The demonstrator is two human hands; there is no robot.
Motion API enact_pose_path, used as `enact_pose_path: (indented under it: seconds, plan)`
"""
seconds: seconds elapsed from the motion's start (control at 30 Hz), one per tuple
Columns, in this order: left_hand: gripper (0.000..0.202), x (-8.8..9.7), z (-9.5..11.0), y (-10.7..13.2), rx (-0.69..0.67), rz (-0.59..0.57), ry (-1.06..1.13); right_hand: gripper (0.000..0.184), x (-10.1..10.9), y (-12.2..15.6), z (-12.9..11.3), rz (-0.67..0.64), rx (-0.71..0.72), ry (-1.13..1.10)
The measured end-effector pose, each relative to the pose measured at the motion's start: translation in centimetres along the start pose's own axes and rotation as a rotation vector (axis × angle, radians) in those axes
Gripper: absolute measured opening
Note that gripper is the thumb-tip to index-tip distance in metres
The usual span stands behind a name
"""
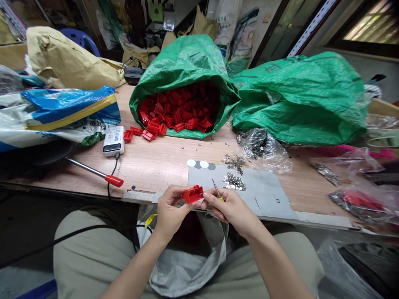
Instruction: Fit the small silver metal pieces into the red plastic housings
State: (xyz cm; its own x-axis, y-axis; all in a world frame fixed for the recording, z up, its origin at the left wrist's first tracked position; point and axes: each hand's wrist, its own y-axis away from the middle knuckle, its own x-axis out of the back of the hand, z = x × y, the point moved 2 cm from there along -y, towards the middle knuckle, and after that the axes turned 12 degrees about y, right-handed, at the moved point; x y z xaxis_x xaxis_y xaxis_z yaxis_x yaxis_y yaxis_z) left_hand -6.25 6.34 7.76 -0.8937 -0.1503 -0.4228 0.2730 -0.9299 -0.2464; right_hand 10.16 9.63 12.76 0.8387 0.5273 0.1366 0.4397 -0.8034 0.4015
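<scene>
Above the sack (183,279), left hand (171,211) meets right hand (232,207) at red casing (192,195)

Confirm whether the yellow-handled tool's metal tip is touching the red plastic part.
Apart. The head view shows the metal tip pointing up from the right hand, with a visible gap between it and the red plastic part.

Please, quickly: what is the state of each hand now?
Left hand: closed, holding a red part.
Right hand: closed, holding a yellow-handled tool, fingertips at the red part's end.
</scene>
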Motion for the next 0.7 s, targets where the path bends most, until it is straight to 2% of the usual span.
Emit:
enact_pose_path:
  seconds: [0.13,0.2,0.37,0.53,0.63,0.7]
  plan:
    - [0.03,0.3,0.0,0.0,0.022,-0.054,-0.012,0.04,-0.3,-0.4,0.3,0.184,0.105,0.155]
    - [0.029,0.4,-0.1,-0.1,0.053,-0.085,-0.019,0.04,-0.5,-0.4,0.6,0.216,0.116,0.171]
    - [0.027,0.3,0.2,-0.2,0.069,-0.102,-0.028,0.044,-0.6,0.2,1.6,0.086,0.017,-0.076]
    - [0.029,-0.5,1.2,1.1,0.008,-0.189,-0.097,0.047,-1.0,1.2,2.1,0.112,-0.061,-0.214]
    - [0.031,-0.8,2.1,2.0,-0.035,-0.212,-0.101,0.047,-1.7,2.0,2.6,0.009,-0.135,-0.363]
    - [0.03,-1.1,2.6,2.4,-0.001,-0.22,-0.06,0.046,-2.1,2.5,3.1,-0.061,-0.169,-0.474]
